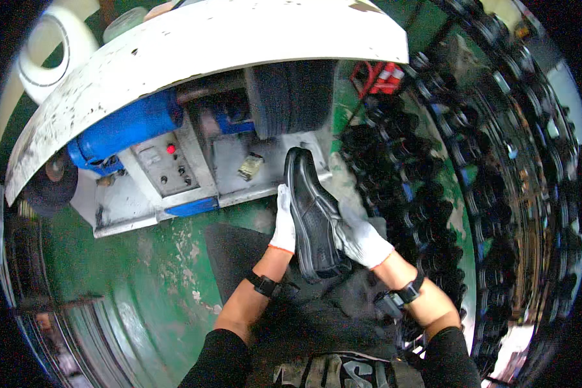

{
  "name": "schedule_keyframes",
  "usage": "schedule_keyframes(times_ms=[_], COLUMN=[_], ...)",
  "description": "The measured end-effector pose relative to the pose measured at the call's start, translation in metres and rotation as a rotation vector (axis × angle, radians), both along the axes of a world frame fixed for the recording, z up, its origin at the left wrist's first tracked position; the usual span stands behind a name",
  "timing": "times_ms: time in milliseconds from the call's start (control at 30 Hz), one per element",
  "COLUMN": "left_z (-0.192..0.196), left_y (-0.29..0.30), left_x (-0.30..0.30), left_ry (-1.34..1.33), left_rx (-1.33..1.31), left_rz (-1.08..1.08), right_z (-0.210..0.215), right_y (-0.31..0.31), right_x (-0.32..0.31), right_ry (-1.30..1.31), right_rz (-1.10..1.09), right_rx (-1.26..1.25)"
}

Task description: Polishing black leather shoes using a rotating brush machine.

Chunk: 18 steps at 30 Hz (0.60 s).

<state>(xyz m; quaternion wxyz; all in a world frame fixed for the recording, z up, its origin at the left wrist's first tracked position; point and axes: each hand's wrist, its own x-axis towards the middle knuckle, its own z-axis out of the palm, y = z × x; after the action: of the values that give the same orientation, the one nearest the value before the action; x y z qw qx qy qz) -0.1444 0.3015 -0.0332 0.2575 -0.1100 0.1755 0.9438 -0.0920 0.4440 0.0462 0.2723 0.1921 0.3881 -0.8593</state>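
Observation:
A black leather shoe (309, 216) is held in front of me, tilted, with its toe pointing away toward the machine. My left hand (282, 223), in a white glove with an orange cuff edge, grips it along the sole's left edge; some of the fingers are hidden behind the shoe. On the opposite side, my right hand (364, 240), gloved in the same way, holds the shoe near its opening, and its fingers are partly blurred. Both forearms wear a dark strap.
Ahead stands a machine with a white hood (239, 39), a blue motor (132, 129), a control panel (167, 165) with a red button, and a large dark wheel (291, 97). A small block (250, 167) lies on its base. Racks of black shoes (427, 168) line the right side.

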Motion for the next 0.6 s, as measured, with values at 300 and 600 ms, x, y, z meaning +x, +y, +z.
schedule_keyframes(times_ms=[300,600], left_z=[-0.017,-0.042], left_y=[-0.027,-0.07], left_x=[-0.107,-0.185], left_ry=[0.039,0.156], left_rx=[-0.101,-0.469], left_rz=[0.187,0.435], right_z=[-0.055,-0.114], right_y=[-0.023,-0.025], right_x=[-0.125,-0.203], right_ry=[0.267,1.37], right_rz=[-0.125,-0.026], right_rx=[-0.332,2.197])
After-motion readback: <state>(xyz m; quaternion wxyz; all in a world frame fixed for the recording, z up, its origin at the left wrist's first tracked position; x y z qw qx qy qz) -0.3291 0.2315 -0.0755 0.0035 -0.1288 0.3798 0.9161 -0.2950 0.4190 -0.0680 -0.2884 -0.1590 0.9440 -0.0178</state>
